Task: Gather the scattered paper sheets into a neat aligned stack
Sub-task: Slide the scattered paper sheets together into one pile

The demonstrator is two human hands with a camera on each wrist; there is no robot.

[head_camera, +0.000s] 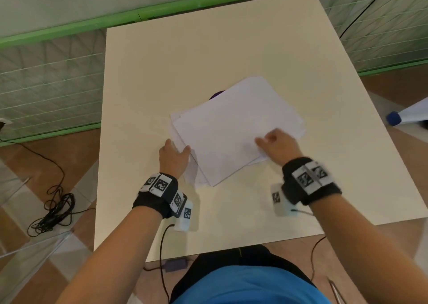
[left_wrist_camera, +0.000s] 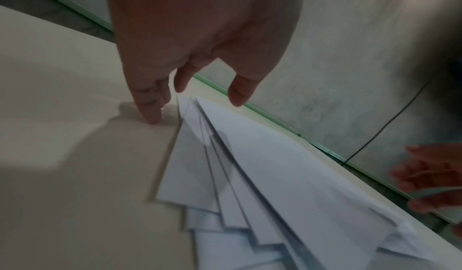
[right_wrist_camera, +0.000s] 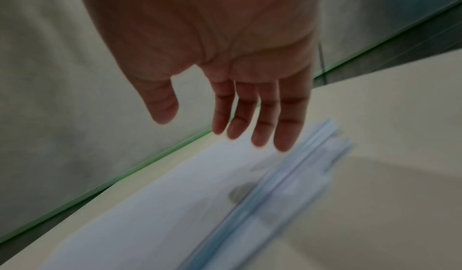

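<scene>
Several white paper sheets (head_camera: 234,127) lie in a loose, fanned pile in the middle of the cream table (head_camera: 208,48). Their edges are staggered at the near left corner (left_wrist_camera: 225,205). My left hand (head_camera: 174,154) is at the pile's left edge, fingers relaxed, fingertips (left_wrist_camera: 152,114) touching the table beside the sheets. My right hand (head_camera: 276,143) hovers over the pile's right near edge with fingers (right_wrist_camera: 260,128) straight and spread, holding nothing. The right edge of the sheets (right_wrist_camera: 287,185) is blurred in the right wrist view.
A dark purple object (head_camera: 216,94) peeks out from under the far left of the pile. Green-framed mesh panels (head_camera: 46,83) stand left and behind the table. A coiled black cable (head_camera: 55,211) lies on the floor at the left. A blue-tipped white leg (head_camera: 396,117) stands right.
</scene>
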